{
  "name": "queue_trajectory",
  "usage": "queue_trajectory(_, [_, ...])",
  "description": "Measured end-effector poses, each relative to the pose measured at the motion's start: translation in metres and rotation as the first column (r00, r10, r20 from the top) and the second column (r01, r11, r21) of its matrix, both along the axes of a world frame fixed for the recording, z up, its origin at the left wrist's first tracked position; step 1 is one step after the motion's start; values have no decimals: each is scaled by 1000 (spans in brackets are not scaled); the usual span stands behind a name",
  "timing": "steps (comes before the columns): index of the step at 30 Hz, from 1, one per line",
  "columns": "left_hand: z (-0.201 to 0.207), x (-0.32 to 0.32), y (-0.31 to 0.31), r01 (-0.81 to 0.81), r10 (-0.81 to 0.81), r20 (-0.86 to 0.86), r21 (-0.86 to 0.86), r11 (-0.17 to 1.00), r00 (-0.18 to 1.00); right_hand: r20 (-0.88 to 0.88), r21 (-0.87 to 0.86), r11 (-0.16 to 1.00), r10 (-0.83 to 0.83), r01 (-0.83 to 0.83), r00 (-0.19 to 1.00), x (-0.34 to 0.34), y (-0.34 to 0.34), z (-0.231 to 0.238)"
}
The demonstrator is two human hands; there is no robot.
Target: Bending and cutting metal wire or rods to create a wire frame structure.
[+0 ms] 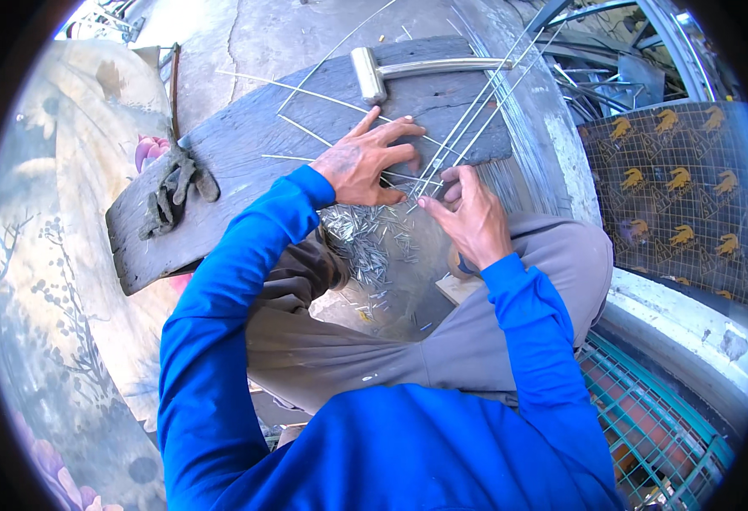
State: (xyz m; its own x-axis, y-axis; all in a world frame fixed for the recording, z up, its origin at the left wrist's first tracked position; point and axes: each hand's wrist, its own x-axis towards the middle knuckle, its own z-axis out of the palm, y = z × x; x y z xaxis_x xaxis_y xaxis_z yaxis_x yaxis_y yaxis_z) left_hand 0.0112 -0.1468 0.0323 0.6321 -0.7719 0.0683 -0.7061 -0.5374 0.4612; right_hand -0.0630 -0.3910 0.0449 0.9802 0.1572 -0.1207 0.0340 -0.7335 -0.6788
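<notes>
My left hand point(367, 163) rests over a dark wooden board point(246, 140), fingers spread and a little bent. Several thin metal rods point(318, 95) lie under and around those fingers. At the board's near right edge my right hand point(473, 215) has its thumb and forefinger pinched by the lower ends of a few long thin metal rods point(476, 113), which slant up to the far right. A hammer point(371, 78) with a metal handle lies on the board beyond my hands. Below them, a pile of short cut metal pieces point(365, 245) covers the ground between my legs.
A dark work glove point(178, 189) lies on the board's left part. More long rods point(510, 106) run along the board's right side. A patterned sheet point(676, 200) and a teal wire crate point(663, 426) stand at right. A flowered cloth point(67, 238) spreads at left.
</notes>
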Motion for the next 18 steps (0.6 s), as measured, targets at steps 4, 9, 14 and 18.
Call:
queue_trajectory(4, [-1,-1,-3,3,-3,1,-3,1000,1000,59,-8,1000,24,-23,998,-2,-4,-1])
queue_trajectory(9, [5,2,4,-17,19,63,-24,1000,998,11,19,1000,16,-16,1000,5,1,3])
queue_trajectory(14, [35,8,28,-93,111,80,-199,976,991,-150,52,993,-96,105,984,20,-17,34])
queue_trajectory(18, [38,14,98,-598,650,47,-346,723,759,-62,166,983,-65,75,996,81,-23,94])
